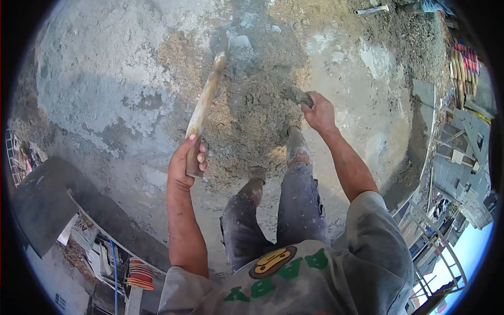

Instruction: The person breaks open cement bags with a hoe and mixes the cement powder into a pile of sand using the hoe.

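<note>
Rough grey slab (79,68), crusted and smeared, is seen underfoot; part of it lies in shadow. Its right edge is bordered by grey boards (462,139) and a red-and-tan bundle (464,68). Beyond its lower left edge, a dark sheet (42,202) and an orange ribbed stack (140,274) are noted. A pale tube (371,9) is found toward the slab's upper right corner.

Loose grey-brown mortar (249,113) is heaped mid-slab, well apart from the left and right edges. A wooden handle (205,103) is held by the left hand (184,158), whose fingers are wrapped around it close to its near end. The handle is slanted away toward the slab's far side; its far end is coated grey, and the shape of the part there cannot be told.

By the right hand (319,113), a grey, dirt-coated piece (301,96) is pinched between thumb and fingers at the heap's right side. Whether the mortar is touched by this piece cannot be told. Dark trousers (298,205) are seen below, feet placed at the heap's near side.
</note>
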Tool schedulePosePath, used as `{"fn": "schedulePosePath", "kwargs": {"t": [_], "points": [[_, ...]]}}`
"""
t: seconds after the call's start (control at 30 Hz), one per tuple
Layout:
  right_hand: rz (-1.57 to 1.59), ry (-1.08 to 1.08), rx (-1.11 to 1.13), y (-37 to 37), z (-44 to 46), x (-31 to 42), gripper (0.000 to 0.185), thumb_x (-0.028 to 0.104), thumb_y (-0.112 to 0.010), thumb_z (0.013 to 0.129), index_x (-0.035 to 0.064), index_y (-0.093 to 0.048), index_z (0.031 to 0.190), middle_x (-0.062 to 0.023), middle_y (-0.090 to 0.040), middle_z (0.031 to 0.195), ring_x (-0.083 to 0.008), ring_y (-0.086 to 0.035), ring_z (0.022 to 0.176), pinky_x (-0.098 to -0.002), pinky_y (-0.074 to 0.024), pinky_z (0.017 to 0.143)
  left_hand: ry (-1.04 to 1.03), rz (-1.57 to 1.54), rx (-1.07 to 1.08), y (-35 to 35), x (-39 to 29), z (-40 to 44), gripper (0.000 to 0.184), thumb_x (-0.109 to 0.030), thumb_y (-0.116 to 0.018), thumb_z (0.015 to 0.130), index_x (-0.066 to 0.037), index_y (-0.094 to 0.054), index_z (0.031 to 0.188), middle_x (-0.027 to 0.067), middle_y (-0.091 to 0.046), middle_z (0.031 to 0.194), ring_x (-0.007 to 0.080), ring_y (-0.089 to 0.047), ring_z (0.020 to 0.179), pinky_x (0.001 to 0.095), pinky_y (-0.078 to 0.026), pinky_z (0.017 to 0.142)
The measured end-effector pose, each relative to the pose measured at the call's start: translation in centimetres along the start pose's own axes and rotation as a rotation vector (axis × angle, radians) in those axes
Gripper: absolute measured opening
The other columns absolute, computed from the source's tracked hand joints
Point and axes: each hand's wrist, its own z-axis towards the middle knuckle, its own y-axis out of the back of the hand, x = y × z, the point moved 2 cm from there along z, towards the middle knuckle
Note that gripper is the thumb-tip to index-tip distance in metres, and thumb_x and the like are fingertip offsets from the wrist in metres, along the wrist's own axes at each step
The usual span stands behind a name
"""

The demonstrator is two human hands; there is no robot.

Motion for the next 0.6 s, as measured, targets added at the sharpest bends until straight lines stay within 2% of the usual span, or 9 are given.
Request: {"fn": "schedulePosePath", "kwargs": {"t": [0.03,0.07,0.17,0.27,0.33,0.4,0.47,0.6], "points": [[-0.021,0.003,-0.086,2.5,-3.3,-0.5,0.031,0.015,-0.062,0.066,0.0056,-0.053,0.094,-0.0149,-0.056,0.084,-0.0308,-0.056,0.08,-0.0393,-0.046,0.069,0.014,0.002,0.028,-0.5,0.1,0.0,0.035,-0.041,-0.054,0.079,-0.006,-0.049,0.072,0.0016,-0.044,0.049,0.0157,-0.044,0.037,0.0293,-0.04,0.038],[-0.03,-0.132,-0.067,5.0,-7.0,-0.3,0.036,0.016,-0.063,0.067,0.0062,-0.053,0.1,-0.0143,-0.056,0.094,-0.0303,-0.055,0.085,-0.0378,-0.0456,0.073,0.025,0.003,0.057,-1.2,0.3,0.2,0.035,-0.041,-0.054,0.079,-0.007,-0.048,0.073,0.0012,-0.044,0.049,0.0156,-0.044,0.037,0.0296,-0.04,0.038],[-0.209,-0.239,-0.198,5.3,-18.3,-4.3,0.043,0.02,-0.063,0.068,0.0058,-0.05,0.107,-0.0154,-0.052,0.109,-0.0298,-0.053,0.097,-0.0369,-0.0436,0.081,0.043,0.004,0.097,-3.6,0.7,0.3,0.034,-0.041,-0.054,0.079,-0.008,-0.047,0.073,0.0002,-0.044,0.05,0.0152,-0.044,0.038,0.0307,-0.041,0.038],[-0.669,-0.484,0.017,1.5,-27.2,-4.5,0.051,0.025,-0.063,0.071,0.0048,-0.046,0.115,-0.017,-0.045,0.12,-0.0299,-0.047,0.108,-0.0372,-0.0399,0.089,0.057,0.026,0.121,-5.4,0.9,0.2,0.033,-0.042,-0.053,0.08,-0.01,-0.047,0.074,-0.001,-0.044,0.051,0.0141,-0.045,0.043,0.0301,-0.04,0.042],[-0.347,-0.762,0.29,-1.6,-30.9,-5.1,0.059,0.028,-0.063,0.069,-0.0003,-0.044,0.118,-0.0213,-0.045,0.119,-0.0298,-0.042,0.114,-0.0366,-0.0338,0.095,0.02,0.067,0.129,-5.6,1.1,-0.4,0.033,-0.042,-0.053,0.08,-0.01,-0.046,0.074,-0.0011,-0.044,0.052,0.014,-0.045,0.044,0.03,-0.041,0.043],[0.081,-0.965,0.387,-5.6,-33.2,-6.8,0.058,0.029,-0.06,0.07,-0.001,-0.045,0.118,-0.022,-0.047,0.118,-0.0309,-0.044,0.113,-0.0353,-0.0361,0.093,-0.015,0.1,0.162,-5.3,1.0,-0.5,0.031,-0.041,-0.052,0.081,-0.011,-0.046,0.074,-0.0017,-0.043,0.054,0.0137,-0.044,0.045,0.0298,-0.04,0.044],[0.335,-0.949,0.532,-5.0,-32.5,-4.9,0.053,0.03,-0.056,0.071,-0.0016,-0.049,0.113,-0.0214,-0.053,0.109,-0.0323,-0.05,0.104,-0.0355,-0.0399,0.088,0.012,0.107,0.182,-3.8,1.6,-0.4,0.032,-0.042,-0.053,0.08,-0.011,-0.047,0.074,-0.0023,-0.044,0.054,0.0132,-0.045,0.046,0.03,-0.041,0.044],[0.372,-0.741,0.226,-4.5,-32.6,-4.0,0.05,0.034,-0.057,0.072,-0.0017,-0.053,0.107,-0.0203,-0.057,0.101,-0.0331,-0.054,0.097,-0.0368,-0.0425,0.083,0.033,0.111,0.194,-1.8,4.7,-0.8,0.03,-0.042,-0.053,0.08,-0.012,-0.048,0.074,-0.0027,-0.045,0.055,0.0129,-0.046,0.048,0.0303,-0.042,0.046]]}}
